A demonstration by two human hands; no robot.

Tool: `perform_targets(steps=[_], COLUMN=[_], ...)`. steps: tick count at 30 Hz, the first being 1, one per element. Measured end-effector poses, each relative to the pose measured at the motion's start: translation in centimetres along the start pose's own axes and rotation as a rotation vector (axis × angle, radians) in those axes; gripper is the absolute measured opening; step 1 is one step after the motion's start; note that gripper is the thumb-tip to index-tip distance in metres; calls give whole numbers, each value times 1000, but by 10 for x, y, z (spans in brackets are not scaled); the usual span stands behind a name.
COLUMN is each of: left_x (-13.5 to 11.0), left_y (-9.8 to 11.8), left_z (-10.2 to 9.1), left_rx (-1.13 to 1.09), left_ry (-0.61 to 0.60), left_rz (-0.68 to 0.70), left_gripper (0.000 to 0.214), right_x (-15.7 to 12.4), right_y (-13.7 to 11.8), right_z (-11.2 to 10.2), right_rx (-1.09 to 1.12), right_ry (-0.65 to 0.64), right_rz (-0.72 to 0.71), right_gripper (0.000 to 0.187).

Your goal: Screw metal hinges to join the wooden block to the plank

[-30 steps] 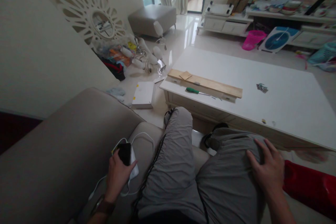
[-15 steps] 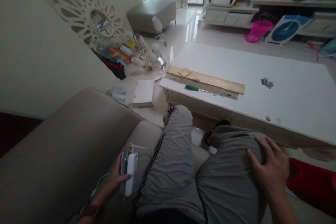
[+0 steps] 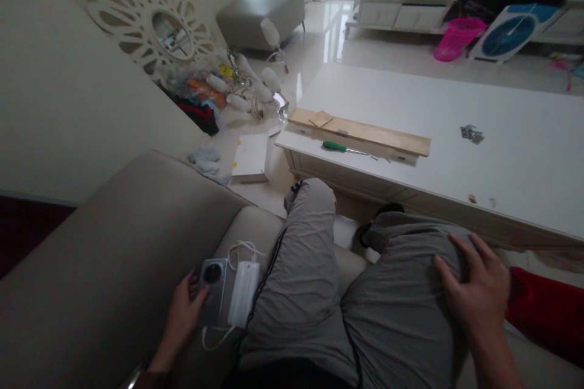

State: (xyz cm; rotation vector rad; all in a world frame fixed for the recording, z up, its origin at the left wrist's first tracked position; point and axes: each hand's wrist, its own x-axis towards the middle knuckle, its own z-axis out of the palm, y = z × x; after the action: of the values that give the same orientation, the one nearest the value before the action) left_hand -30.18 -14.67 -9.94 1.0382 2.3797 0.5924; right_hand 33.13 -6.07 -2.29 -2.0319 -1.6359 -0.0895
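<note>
My left hand grips the left edge of a silver-grey phone, thumb across its back and fingers curled at the side. The phone rests on the sofa seat with its round dark camera ring facing up. Close beside it, against my left thigh, lies a white oblong block, seemingly a power bank, with a looped white cable at its top end. My right hand lies on my right knee, fingers spread, holding nothing.
Before my knees stands a white table. On it are a wooden board, a green-handled screwdriver and small metal parts. A white box sits on the floor. A red sleeve or cloth is at right.
My left hand has shifted left with the phone, which now lies flatter and apart from the white block. The block has turned its broad face up. My right hand stays on the knee.
</note>
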Motion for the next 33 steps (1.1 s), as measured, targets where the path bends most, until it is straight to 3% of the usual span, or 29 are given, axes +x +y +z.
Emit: perform_targets(steps=[2, 3, 6, 9, 12, 16, 21, 25, 28, 33], left_x=[-15, -24, -51, -70, -77, -62, -22, -3, 3, 7], left_y=[9, 15, 35, 50, 59, 61, 56, 54, 52, 52], left_z=[11, 19, 49, 71, 74, 61, 42, 39, 43, 39], left_rx=[163, 198, 216, 293, 368, 163, -307, -322, -254, -52], left_ry=[112, 96, -138, -204, -179, -243, -405, -403, -389, -225], left_rz=[123, 190, 347, 342, 352, 328, 0, -111, -63, 169], left_gripper=[73, 69, 63, 66, 67, 76, 91, 82, 81, 72], right_x=[0, -1, -1, 0, -1, -2, -2, -2, -2, -1], right_y=[1, 1, 1, 1, -1, -3, -4, -3, -4, -5], right_z=[0, 0, 1, 0, -1, -1, -1, -1, -2, -3], right_rx=[7, 11, 14, 11, 15, 10, 14, 6, 7, 13], right_ry=[6, 9, 11, -1, -4, -11, -6, -9, -7, -15], right_rz=[-5, -9, -10, -4, 1, -3, -10, -9, -2, 10], right_gripper=[65, 63, 62, 62, 60, 60, 57, 60, 61, 60])
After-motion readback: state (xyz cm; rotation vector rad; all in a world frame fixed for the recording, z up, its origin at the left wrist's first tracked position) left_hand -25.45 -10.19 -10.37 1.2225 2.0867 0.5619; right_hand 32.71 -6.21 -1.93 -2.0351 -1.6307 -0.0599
